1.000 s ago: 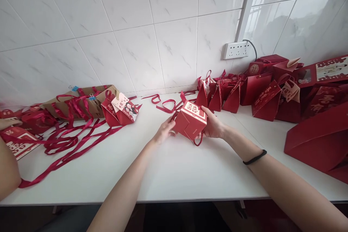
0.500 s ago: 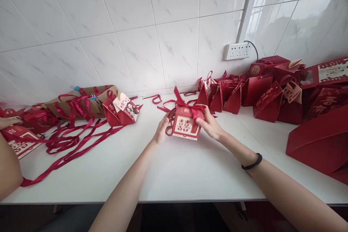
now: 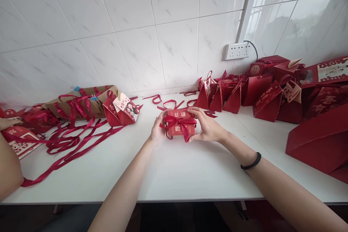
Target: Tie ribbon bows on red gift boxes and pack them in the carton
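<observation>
A small red gift box [image 3: 178, 129] with pale Chinese characters faces me top side up at the middle of the white table. Across its top lies a red ribbon tied in a bow [image 3: 179, 120]. My left hand [image 3: 159, 127] is closed on the box's left side, with a red cord handle hanging beside it. On the right, my right hand [image 3: 205, 125] grips the box with thumb at the near corner and fingers at the far edge. Loose red ribbon pieces [image 3: 170, 103] lie just behind the box.
Several red gift boxes [image 3: 232, 96] line the wall on the right; a large red box [image 3: 320, 141] stands nearer. On the left are a cardboard box with ribbons [image 3: 81, 103], a red box with a tag [image 3: 119, 110], long ribbons [image 3: 65, 156] and another person's arm [image 3: 9, 166].
The box in my hands has tipped from showing its printed front to showing its top and bow. My right hand has shifted from the bow to the box's right side.
</observation>
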The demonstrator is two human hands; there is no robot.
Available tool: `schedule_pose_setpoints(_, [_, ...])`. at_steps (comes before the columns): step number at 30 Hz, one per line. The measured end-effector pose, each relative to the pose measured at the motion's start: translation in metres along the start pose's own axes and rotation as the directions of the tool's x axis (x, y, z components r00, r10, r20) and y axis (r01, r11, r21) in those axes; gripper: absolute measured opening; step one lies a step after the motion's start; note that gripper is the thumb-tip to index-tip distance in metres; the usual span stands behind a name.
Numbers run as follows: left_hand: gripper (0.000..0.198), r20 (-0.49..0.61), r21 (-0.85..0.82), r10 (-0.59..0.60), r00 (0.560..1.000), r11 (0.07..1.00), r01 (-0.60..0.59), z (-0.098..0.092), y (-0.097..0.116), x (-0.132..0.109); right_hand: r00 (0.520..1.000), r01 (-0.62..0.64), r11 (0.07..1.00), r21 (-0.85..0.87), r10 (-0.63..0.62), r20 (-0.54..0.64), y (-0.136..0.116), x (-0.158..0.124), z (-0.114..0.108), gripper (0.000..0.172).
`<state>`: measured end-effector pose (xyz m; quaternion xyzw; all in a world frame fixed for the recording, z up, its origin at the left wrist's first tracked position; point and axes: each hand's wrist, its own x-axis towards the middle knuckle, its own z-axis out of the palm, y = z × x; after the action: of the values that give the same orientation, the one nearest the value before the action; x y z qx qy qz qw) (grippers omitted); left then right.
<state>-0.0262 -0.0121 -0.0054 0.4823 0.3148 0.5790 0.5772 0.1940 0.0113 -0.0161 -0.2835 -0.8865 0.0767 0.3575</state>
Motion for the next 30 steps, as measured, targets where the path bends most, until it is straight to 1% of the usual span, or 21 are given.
schedule_pose_setpoints(1, [0.062, 0.004, 0.022, -0.005, 1.0, 1.0, 0.004, 0.0, 0.001, 0.0, 1.0, 0.002, 1.0, -0.002, -0.002, 0.0, 0.0, 0.0, 0.0, 0.1])
schedule_pose_setpoints(3, [0.06, 0.005, 0.066, -0.004, 1.0, 0.998, 0.004, 0.0, 0.001, -0.001, 1.0, -0.004, 1.0, -0.011, 0.004, 0.008, -0.001, 0.001, 0.0, 0.098])
schedule_pose_setpoints(6, [0.065, -0.007, 0.13, 0.022, 1.0, 0.991, -0.021, -0.001, -0.002, 0.0, 0.999, -0.042, 0.999, -0.022, 0.042, 0.021, -0.001, 0.001, 0.0, 0.095])
schedule_pose_setpoints(8, [0.067, -0.005, 0.195, 0.067, 0.998, 0.979, -0.065, -0.002, -0.006, 0.002, 0.998, -0.061, 0.998, -0.018, 0.061, -0.003, 0.0, 0.002, 0.001, 0.094])
schedule_pose_setpoints(11, [0.056, 0.005, 0.346, 0.117, 0.993, 0.932, -0.112, -0.002, -0.01, 0.004, 0.994, -0.097, 0.995, 0.009, 0.098, -0.058, 0.003, 0.002, 0.002, 0.095])
schedule_pose_setpoints(12, [0.052, -0.012, 0.401, 0.119, 0.993, 0.91, -0.104, -0.002, -0.011, 0.005, 0.991, -0.112, 0.994, 0.018, 0.113, -0.067, 0.003, 0.002, 0.002, 0.095])
schedule_pose_setpoints(14, [0.045, -0.08, 0.491, 0.123, 0.989, 0.869, -0.068, -0.002, -0.011, 0.006, 0.986, -0.145, 0.989, 0.026, 0.147, -0.075, 0.004, 0.002, 0.003, 0.093])
schedule_pose_setpoints(16, [0.036, -0.139, 0.545, 0.143, 0.98, 0.837, -0.045, -0.002, -0.011, 0.007, 0.98, -0.178, 0.984, 0.012, 0.179, -0.089, 0.004, 0.002, 0.003, 0.092])
schedule_pose_setpoints(18, [0.027, -0.149, 0.568, 0.15, 0.978, 0.822, -0.039, -0.003, -0.012, 0.007, 0.97, -0.219, 0.976, -0.008, 0.216, -0.109, 0.004, 0.003, 0.004, 0.091])
schedule_pose_setpoints(19, [0.026, -0.141, 0.57, 0.142, 0.98, 0.821, -0.037, -0.004, -0.012, 0.007, 0.966, -0.235, 0.972, -0.013, 0.232, -0.117, 0.004, 0.003, 0.004, 0.09])
schedule_pose_setpoints(23, [0.029, -0.112, 0.561, 0.099, 0.989, 0.828, -0.019, -0.003, -0.013, 0.006, 0.954, -0.275, 0.961, 0.011, 0.274, -0.123, 0.005, 0.003, 0.005, 0.088])
schedule_pose_setpoints(28, [0.039, -0.084, 0.542, -0.008, 0.996, 0.838, 0.052, 0.0, -0.013, 0.005, 0.931, -0.346, 0.938, 0.006, 0.344, -0.125, 0.004, 0.005, 0.004, 0.087])
schedule_pose_setpoints(30, [0.038, -0.05, 0.539, -0.019, 0.999, 0.841, 0.043, 0.0, -0.012, 0.004, 0.929, -0.349, 0.937, -0.001, 0.346, -0.127, 0.003, 0.005, 0.004, 0.086])
